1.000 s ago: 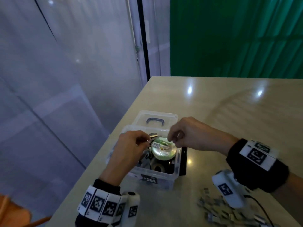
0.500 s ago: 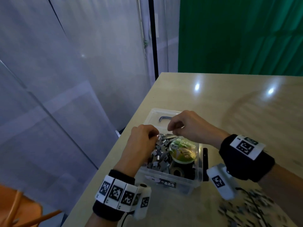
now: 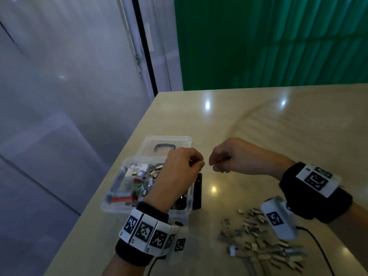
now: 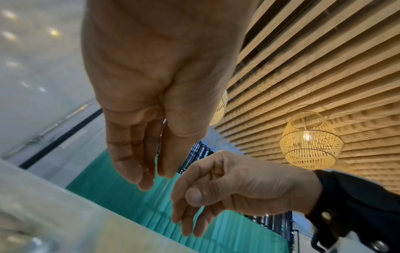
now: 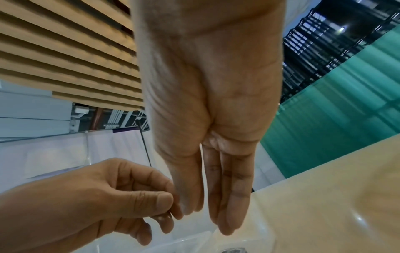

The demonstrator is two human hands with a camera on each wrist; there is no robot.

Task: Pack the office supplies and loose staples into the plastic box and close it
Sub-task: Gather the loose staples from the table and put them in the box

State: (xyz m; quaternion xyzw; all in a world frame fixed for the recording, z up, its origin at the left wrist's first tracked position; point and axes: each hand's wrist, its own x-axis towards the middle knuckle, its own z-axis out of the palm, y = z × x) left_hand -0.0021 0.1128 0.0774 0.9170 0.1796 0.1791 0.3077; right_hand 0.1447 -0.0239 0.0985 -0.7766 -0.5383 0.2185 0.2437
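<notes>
Left hand (image 3: 180, 172) pinching a thin metal sliver over the open plastic box (image 3: 127, 188), right hand (image 3: 231, 158) loosely curled and empty just beside it, loose staples (image 3: 256, 234) heaped on the counter (image 3: 258, 136) below: light, brittle strips, likely best pinched by their sides.

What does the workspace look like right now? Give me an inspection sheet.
Surface: table, glossy, beige.
Job's things: plastic box open, part filled; lid lying behind it; loose staples heaped on the table.
Clutter: black object against the box's right wall.
Grips: left hand pinches a thin metal piece over the box; right hand relaxed, nothing seen in it.
Cables: black cable from the right wrist camera.
Surroundings: green curtain, frosted panels.
</notes>
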